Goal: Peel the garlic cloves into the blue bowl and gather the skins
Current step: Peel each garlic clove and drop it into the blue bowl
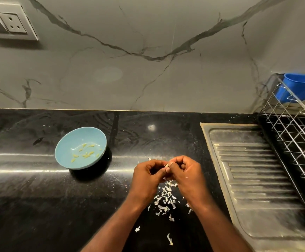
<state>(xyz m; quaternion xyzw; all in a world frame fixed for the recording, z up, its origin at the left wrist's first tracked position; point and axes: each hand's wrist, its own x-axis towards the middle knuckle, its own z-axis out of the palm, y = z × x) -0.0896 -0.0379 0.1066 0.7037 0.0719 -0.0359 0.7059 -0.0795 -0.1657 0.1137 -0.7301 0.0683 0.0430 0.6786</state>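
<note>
A light blue bowl (pixel 64 150) stands tilted on the black counter at the left, with several peeled yellowish garlic cloves (pixel 86 154) inside. My left hand (pixel 146 176) and my right hand (pixel 186 172) meet above the counter to the right of the bowl. Both pinch a small garlic clove (pixel 166 164) between their fingertips; most of it is hidden by the fingers. Below the hands, several white garlic skins (pixel 165 199) lie scattered on the counter between my forearms.
A steel sink drainboard (pixel 253 179) lies to the right of the hands. A wire dish rack (pixel 293 128) with a blue plastic tub (pixel 299 86) stands at the far right. A marble wall with a socket (pixel 11 23) rises behind the black counter (pixel 39 206).
</note>
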